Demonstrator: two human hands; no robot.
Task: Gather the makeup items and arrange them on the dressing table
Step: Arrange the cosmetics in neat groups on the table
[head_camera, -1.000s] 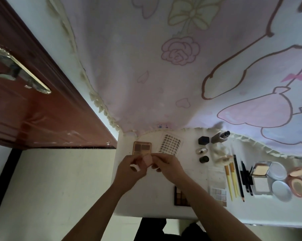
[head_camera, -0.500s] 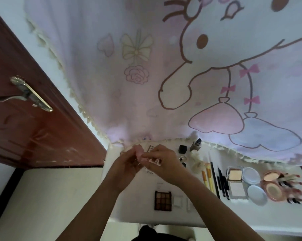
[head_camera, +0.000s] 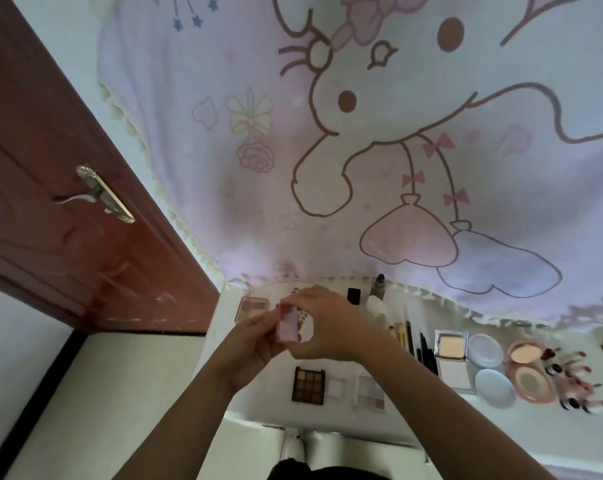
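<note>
Tabletop [head_camera: 341,366] blurry; right hand [head_camera: 328,323] half-covers pink case [head_camera: 288,323].

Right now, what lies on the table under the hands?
A pink palette shows past the left hand; a dotted sheet is mostly covered by the right hand and the small case.

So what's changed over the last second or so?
Mostly the view: the head tipped up, so far more of the curtain shows. The left hand and right hand kept pinching the small pink case between them; it now shows upright. The dark palette, pencils and compacts lie on the table as before.
</note>
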